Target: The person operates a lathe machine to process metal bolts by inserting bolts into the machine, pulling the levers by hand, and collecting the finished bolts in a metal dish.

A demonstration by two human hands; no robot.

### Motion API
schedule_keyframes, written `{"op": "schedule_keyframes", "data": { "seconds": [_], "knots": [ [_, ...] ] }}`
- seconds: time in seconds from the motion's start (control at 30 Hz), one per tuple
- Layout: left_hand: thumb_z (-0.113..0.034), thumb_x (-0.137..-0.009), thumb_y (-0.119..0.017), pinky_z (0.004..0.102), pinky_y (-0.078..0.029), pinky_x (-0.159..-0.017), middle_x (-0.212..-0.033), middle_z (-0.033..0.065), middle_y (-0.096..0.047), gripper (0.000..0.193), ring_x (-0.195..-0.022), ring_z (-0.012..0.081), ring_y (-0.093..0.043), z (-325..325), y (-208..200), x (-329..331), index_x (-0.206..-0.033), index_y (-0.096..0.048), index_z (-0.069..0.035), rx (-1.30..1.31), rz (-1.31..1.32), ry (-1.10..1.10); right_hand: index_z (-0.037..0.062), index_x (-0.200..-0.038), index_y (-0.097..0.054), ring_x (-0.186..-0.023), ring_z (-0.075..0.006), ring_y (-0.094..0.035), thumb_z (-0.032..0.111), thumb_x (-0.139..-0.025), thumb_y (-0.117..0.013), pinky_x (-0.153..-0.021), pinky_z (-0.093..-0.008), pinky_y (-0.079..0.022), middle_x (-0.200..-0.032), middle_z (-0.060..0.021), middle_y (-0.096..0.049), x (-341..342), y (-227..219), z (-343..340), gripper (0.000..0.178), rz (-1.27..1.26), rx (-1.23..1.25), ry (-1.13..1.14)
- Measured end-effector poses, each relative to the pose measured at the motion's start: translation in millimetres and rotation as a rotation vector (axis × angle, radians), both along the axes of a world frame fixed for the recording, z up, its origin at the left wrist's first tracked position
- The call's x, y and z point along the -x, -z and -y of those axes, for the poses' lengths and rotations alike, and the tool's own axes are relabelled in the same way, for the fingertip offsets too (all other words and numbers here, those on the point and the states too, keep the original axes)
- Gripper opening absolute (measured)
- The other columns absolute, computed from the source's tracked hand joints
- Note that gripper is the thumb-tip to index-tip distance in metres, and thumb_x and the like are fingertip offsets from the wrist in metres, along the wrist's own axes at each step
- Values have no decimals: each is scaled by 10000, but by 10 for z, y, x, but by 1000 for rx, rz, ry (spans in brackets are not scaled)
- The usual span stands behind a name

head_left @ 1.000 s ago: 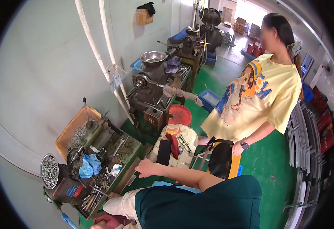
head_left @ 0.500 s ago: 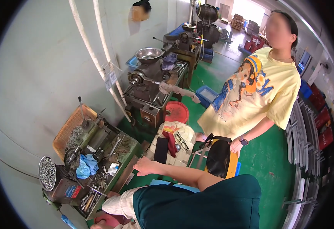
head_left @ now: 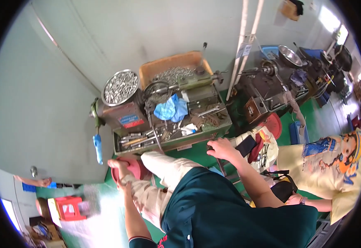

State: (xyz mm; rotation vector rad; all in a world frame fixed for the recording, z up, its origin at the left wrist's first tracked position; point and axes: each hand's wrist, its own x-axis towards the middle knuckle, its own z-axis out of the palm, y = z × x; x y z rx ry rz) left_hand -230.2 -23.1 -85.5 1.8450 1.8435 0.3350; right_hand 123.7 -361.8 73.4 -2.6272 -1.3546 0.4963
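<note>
My left hand [head_left: 125, 182] is at the lower left, fingers closed around the ankle of my raised leg in beige trousers [head_left: 141, 197]. The bare foot [head_left: 119, 164] of that leg is by a red round stool [head_left: 136, 168]. In front of the workbench, my right hand [head_left: 221, 148] is curled, with a small dark thing at its fingertips that I cannot make out. Just right of it a black flat phone-like thing [head_left: 245, 146] lies on a beige cloth-covered seat, beside a dark red cloth [head_left: 256, 151] and glasses [head_left: 264, 156].
A small lathe [head_left: 188, 82] carries a metal bowl of small metal parts [head_left: 121, 87], a blue cloth [head_left: 171, 108] and several tools. An orange basket [head_left: 147, 71] stands behind. To the right are another machine [head_left: 267, 80] and a person in a yellow shirt [head_left: 329, 163].
My view has turned left, so bench and person appear farther right. My left hand and bare foot now show at the lower left. The right hand is still curled near the bench.
</note>
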Motion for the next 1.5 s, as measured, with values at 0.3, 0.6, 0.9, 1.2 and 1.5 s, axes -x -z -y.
{"op": "schedule_keyframes", "data": {
  "seconds": [0.3, 0.6, 0.9, 1.2, 1.5],
  "knots": [
    [-187, -719, -591, 287, -382, -754, -896, 127, -537, 305, -838, 187, -494, -328, -218, 211, -930, -499, 14, -63, 340, -26, 87, -881, -568, -717, -265, -565, 290, -683, -591, -647, -379, -429, -681, -65, -598, -61, 38, -37, 285, -32, -194, 11],
    [-270, -837, -444, 285, -392, -629, -734, 71, -534, 317, -692, 135, -468, -767, -1732, -647, -893, -472, 41, -322, 594, 177, 66, -717, -572, -636, -250, -554, 168, -681, -583, -584, -345, -434, -673, -94, -580, -687, -567, -970, 109, 63, -737, 79],
    [-264, -632, -616, 405, -421, -659, -726, 172, -563, 329, -718, 351, -542, -687, -1793, -966, -818, -497, -19, -406, 69, 276, 68, -706, -568, -708, -249, -537, 121, -665, -564, -636, -359, -431, -671, -69, -585, -1020, -989, -1935, 68, 174, -833, 13],
    [-173, -619, -594, 433, -433, -656, -754, 199, -574, 264, -751, 374, -546, -604, -1852, -1103, -819, -527, -15, -438, -99, 134, 70, -681, -587, -707, -243, -540, 108, -653, -567, -634, -369, -432, -648, -61, -581, -860, -1296, -2737, 51, 38, -940, -107],
    [-177, -631, -593, 436, -433, -638, -734, 195, -576, 239, -735, 367, -552, -559, -1894, -1129, -795, -533, -14, -391, -79, 101, 83, -625, -590, -727, -241, -529, 50, -611, -560, -641, -355, -428, -662, -65, -575, -839, -1445, -3020, 47, 192, -798, -301]
  ]
}}
